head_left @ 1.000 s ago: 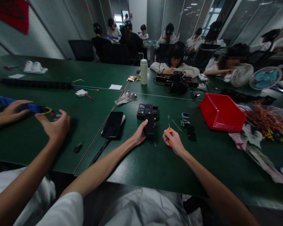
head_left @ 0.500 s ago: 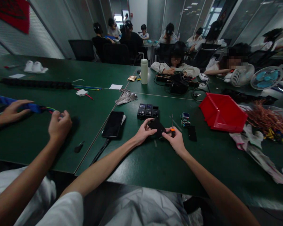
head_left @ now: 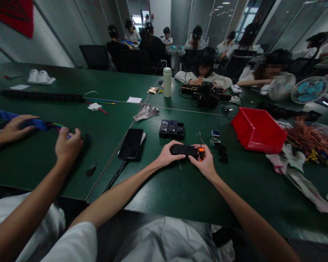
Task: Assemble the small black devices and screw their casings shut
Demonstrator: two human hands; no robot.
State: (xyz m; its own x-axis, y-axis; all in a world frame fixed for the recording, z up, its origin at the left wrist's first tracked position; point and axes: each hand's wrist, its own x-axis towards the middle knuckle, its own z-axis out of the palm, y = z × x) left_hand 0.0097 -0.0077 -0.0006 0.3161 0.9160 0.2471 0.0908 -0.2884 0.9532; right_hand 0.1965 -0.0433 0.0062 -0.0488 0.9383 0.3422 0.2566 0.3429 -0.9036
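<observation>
Between my two hands is a small black rectangular case [head_left: 184, 150], seen edge-on over the green table. My left hand [head_left: 168, 155] grips its left end, with the thumb along the near side. At its right end, my right hand [head_left: 204, 163] pinches the case and also keeps hold of an orange-handled screwdriver [head_left: 201, 150], its thin shaft pointing up and away. Just beyond stands a row of black box-shaped devices [head_left: 171, 128]. Right of my hands lie a small circuit board with a screen [head_left: 215, 138] and a flat black plate [head_left: 223, 154].
A black phone [head_left: 131, 143] lies left of my hands, near a grey glove [head_left: 146, 113]. A red bin [head_left: 258, 130] and copper wires [head_left: 303, 134] are at the right. At the left, a co-worker's hands [head_left: 69, 145] hold a blue-wrapped cable. A pale bottle [head_left: 167, 82] stands farther back.
The black case has turned from a slanted view of its broad face to a level, edge-on one. My right hand has shifted slightly, still with the screwdriver.
</observation>
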